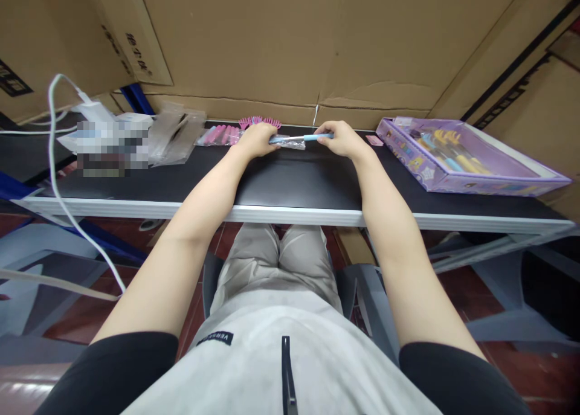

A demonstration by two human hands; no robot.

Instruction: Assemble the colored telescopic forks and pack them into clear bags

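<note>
My left hand and my right hand rest on the far side of the black table. Between them they hold a slim blue and white stick-like item. Its left part lies in a small clear plastic bag, which my left hand grips. My right hand is closed on the blue end. Both hands' fingers are curled.
Pink comb-like pieces and bagged pink items lie just behind my left hand. Clear bags and a white cable sit at the left. A purple toy box lies at the right. Cardboard walls close off the back.
</note>
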